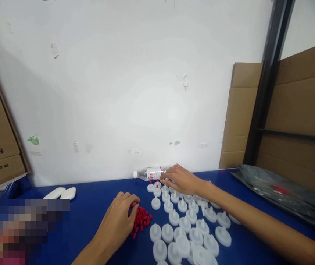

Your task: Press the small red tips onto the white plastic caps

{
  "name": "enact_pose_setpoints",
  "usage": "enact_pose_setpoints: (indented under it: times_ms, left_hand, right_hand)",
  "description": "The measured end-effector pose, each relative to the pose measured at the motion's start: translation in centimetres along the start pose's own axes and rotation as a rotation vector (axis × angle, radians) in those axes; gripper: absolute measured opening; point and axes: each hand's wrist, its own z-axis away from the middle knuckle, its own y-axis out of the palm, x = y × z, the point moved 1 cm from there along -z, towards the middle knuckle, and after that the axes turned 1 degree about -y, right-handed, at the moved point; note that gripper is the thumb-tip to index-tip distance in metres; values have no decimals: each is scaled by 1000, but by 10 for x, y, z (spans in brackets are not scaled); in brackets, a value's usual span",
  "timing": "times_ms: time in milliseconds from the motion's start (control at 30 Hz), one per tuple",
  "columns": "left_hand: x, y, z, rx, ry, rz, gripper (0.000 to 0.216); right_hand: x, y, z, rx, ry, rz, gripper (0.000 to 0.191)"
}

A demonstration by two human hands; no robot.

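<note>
Red caps (142, 219) first: a loose heap on the blue worktop (91, 221), single pieces strewn at odd angles, no shared axis. My left hand (118, 219) is the nearer one. From its fingertips the bulk of the heap lies at 5 o'clock, right beside them. Thumb and forefinger curl close together; from here I can't tell whether a cap sits between them.

White spouted lids (174, 218) spread from the heap's 1 o'clock round to 5. Many stand base down, spout's long axis upright; at the 5 o'clock end they pile up and tilt. Three red-tipped lids (157, 191) stand at the heap's 1 o'clock, well nearer my right hand (181, 181). From its fingertips they lie between 7 and 9 o'clock, the closest just beside. Those fingers are bent; whether they pinch anything, I can't make out.

Beyond, a clear bottle (153, 173) lies along a 9-to-3 line, white-cap end at 9, the other end behind my right hand. Far out at 3 o'clock, a grey plastic bag (256, 184).
</note>
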Motion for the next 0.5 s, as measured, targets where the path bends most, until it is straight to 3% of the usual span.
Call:
enact_pose_setpoints:
  times_ms: [267,500]
  left_hand:
    - [0,1,2,-13,22,-8,29]
    - [-5,-3,3,-47,28,-17,37]
  right_hand:
    - [7,13,4,59,-48,-117,51]
    - [6,18,4,89,-54,-170,52]
